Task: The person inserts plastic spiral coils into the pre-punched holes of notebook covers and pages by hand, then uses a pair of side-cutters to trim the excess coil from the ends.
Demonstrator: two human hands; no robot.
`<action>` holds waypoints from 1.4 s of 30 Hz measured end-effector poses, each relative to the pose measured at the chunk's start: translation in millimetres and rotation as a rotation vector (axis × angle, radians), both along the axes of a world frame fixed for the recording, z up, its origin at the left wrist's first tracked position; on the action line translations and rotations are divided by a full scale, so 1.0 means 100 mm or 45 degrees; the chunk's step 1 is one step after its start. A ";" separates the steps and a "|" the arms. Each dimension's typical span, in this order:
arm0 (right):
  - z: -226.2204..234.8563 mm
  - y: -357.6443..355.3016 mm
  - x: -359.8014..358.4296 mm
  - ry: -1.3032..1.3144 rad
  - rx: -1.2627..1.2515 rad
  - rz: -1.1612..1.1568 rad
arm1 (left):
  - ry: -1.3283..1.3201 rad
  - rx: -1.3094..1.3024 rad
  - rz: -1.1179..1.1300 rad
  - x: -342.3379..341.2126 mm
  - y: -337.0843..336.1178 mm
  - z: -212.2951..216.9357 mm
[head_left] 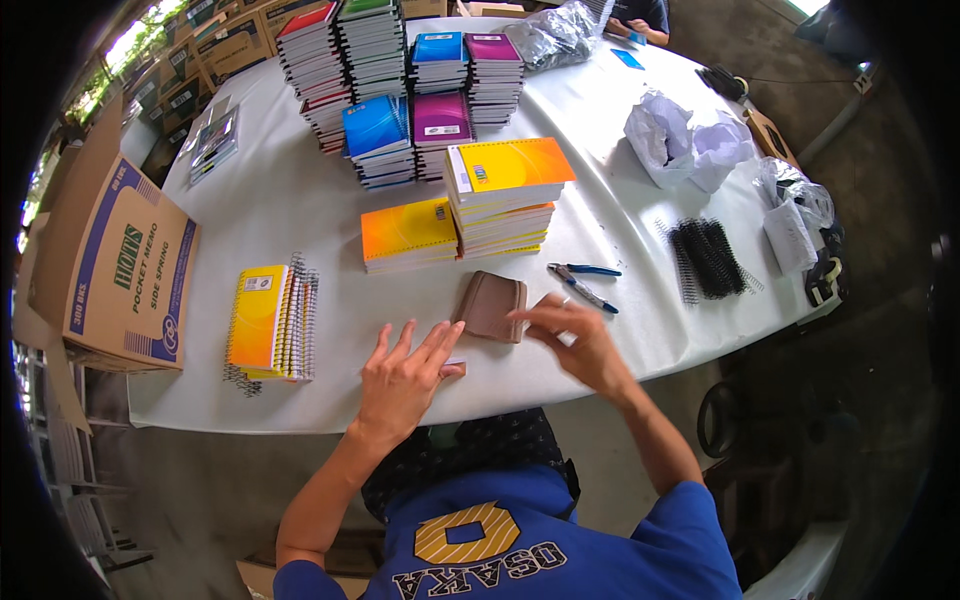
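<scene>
My left hand (402, 385) lies flat near the table's front edge with its fingers spread. Its fingertips reach the lower left corner of a brown, leather-like block (492, 306). Partly under its thumb shows a small flat thing with a brown end (454, 370); the rest is hidden. My right hand (578, 345) is at the block's right side, fingers bent and thumb and forefinger pinched; anything between them is too small to make out. Beyond it lie blue-handled pliers (590, 268) and another plier-like tool (583, 289).
Yellow-orange notebooks (510, 165) stand stacked ahead, with a lower stack (408, 230) beside them. Spiral-bound yellow notebooks (262, 315) lie left, near a cardboard box (130, 265). Black spiral coils (708, 258) and crumpled white plastic (685, 140) are right. Another person's hand (648, 33) shows far back.
</scene>
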State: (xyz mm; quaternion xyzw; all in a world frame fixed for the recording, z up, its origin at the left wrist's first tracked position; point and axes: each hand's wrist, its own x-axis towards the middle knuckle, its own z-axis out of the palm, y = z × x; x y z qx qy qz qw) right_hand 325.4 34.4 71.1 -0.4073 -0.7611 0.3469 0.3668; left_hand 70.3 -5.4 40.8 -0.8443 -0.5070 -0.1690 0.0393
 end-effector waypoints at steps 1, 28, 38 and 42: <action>-0.04 -0.07 -0.10 -0.011 -0.011 0.016 | -0.007 0.014 -0.013 0.01 0.01 0.01; -0.16 0.16 -0.14 -0.040 -0.137 0.338 | -0.001 -0.256 -0.211 0.00 0.05 0.19; -0.05 0.23 -0.17 -0.124 -0.055 0.483 | 0.017 -0.293 -0.248 -0.01 0.04 0.23; -0.06 0.19 -0.16 -0.156 0.104 0.170 | -0.019 -0.300 -0.239 -0.02 0.07 0.22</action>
